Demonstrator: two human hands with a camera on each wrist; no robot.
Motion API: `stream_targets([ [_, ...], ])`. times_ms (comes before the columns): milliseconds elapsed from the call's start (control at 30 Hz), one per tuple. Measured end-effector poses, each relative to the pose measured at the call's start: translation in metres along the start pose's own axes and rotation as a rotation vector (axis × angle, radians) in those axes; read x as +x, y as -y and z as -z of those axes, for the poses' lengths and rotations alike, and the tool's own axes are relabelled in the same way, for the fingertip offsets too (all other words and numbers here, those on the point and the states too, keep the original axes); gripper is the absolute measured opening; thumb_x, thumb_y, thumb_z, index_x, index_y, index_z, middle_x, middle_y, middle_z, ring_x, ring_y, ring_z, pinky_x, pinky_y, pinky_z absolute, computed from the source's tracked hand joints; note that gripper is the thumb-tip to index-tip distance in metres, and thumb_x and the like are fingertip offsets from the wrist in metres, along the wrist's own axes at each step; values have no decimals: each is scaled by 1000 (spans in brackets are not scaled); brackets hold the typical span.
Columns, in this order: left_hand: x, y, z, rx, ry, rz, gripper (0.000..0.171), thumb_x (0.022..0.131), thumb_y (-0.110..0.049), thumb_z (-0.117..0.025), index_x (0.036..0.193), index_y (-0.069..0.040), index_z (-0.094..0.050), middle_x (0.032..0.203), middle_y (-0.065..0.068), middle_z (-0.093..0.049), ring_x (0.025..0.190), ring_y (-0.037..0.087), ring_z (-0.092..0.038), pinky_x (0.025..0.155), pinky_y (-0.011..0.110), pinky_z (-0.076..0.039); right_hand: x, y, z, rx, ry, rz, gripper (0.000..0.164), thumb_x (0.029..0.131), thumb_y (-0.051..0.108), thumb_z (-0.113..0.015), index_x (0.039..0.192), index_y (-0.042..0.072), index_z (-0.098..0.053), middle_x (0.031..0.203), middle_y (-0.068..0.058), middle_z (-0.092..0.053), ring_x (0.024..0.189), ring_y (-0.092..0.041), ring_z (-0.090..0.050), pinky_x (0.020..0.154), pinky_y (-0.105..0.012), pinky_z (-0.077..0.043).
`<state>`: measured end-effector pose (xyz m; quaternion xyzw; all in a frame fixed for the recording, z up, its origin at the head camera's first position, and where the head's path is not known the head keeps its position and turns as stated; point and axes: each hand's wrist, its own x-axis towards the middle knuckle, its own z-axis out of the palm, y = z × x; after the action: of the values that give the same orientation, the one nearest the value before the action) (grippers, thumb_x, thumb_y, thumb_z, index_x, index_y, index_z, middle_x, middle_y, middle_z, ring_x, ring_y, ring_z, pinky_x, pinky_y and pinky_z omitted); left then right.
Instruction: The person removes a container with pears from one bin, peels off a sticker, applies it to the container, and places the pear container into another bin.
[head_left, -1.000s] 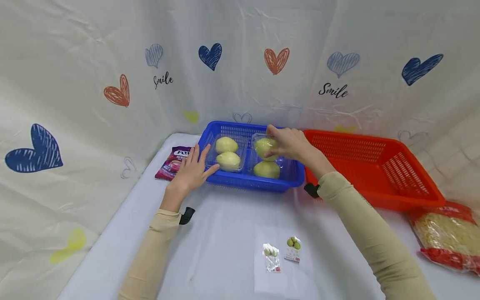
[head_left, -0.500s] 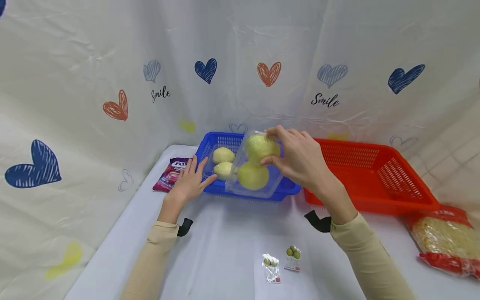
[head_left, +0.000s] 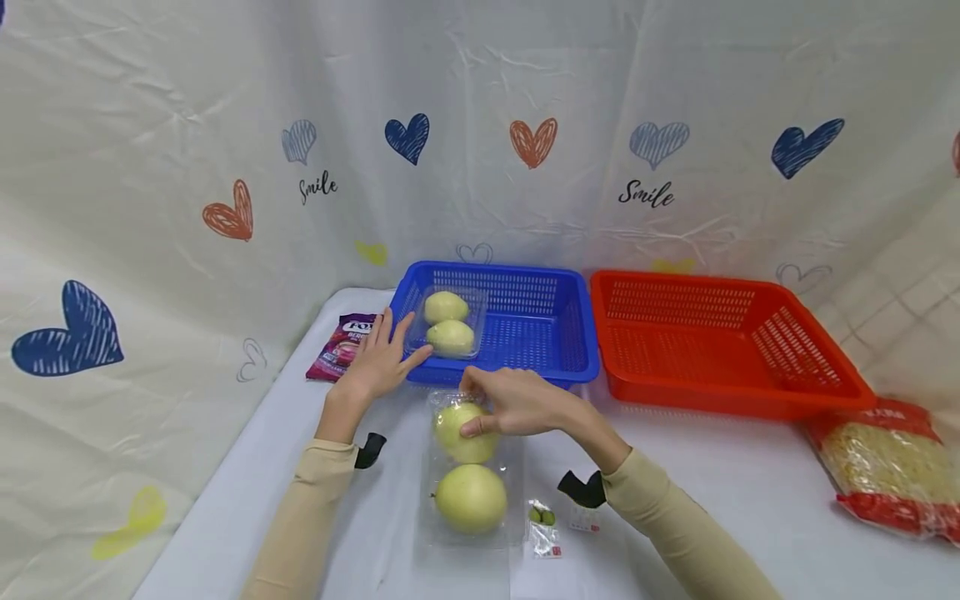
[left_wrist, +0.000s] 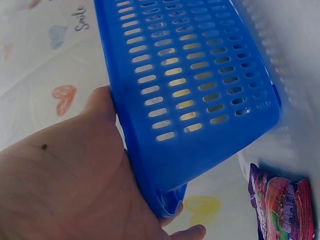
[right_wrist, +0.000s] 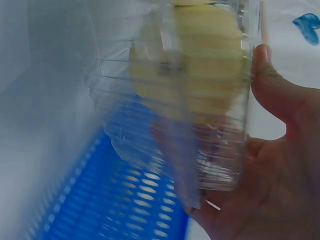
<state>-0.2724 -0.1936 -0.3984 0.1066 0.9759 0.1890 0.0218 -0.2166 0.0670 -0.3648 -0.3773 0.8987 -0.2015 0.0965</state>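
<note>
Has drawn the clear fruit box (head_left: 507, 463) out of the blue basket (head_left: 521, 337), pinching its far end between thumb and fingers of the right hand (head_left: 512, 402). Holds it just before the basket. Rests the left hand (head_left: 378, 362), fingers spread, on the basket's left rim.

Left sleeve (head_left: 298, 518): was plain beige, long and close-fitting, with soft creases; it showed nearer than the blue basket (head_left: 525, 343), out past its left end.
Right sleeve (head_left: 671, 529): matched it in beige, with gentle folds, nearer than the blue basket and past its right end.
Left cuff (head_left: 333, 454): stopped at the wrist, leaving the left hand (head_left: 375, 364) bare.
Right cuff (head_left: 628, 475): stopped likewise, leaving the right hand (head_left: 517, 404) bare.
Left wrist piece (head_left: 371, 451): was black and curved, in front of the blue basket's left end.
Right wrist piece (head_left: 587, 495): was black too, notched in outline, in front of its right end.
</note>
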Motion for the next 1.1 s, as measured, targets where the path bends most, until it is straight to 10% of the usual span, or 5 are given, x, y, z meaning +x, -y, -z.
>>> stream_targets([
  [433,0,-3,11,4,82,-13,87,105,-59,-44,166,-12,-5,172,25,7,161,44,5,127,69,-5,22,-36,-30,219,174,10,51,103,44,-58,138,6,-57,130,-10,-70,116,-22,-68,100,-40,-56],
  [600,-18,-8,36,-34,262,94,99,104,-58,-46,163,-1,9,171,28,1,157,50,-16,126,66,-20,-13,-44,-26,316,106,-64,55,108,44,-49,146,4,-50,150,-16,-57,143,-34,-51,118,-54,-42],
  [733,-35,-19,48,12,436,156,91,104,-59,-45,159,9,-20,158,32,-40,143,46,-46,120,60,-36,-57,-46,-17,221,25,-153,47,106,46,-52,132,7,-58,136,-12,-65,131,-33,-58,111,-53,-48],
  [900,-32,-30,44,34,650,40,67,102,-58,-53,138,-3,-61,120,16,-73,112,27,-68,104,49,-53,-96,-36,-8,21,157,-251,36,92,43,-75,107,14,-59,107,-2,-63,99,-16,-58,86,-36,-54],
  [1100,-22,-31,26,-55,798,-84,70,99,-49,-65,157,-18,-41,130,12,-71,114,21,-69,101,44,-57,-108,-22,-24,-101,305,-355,68,72,44,-92,111,17,-43,104,-1,-43,97,-17,-43,67,-29,-38],
])
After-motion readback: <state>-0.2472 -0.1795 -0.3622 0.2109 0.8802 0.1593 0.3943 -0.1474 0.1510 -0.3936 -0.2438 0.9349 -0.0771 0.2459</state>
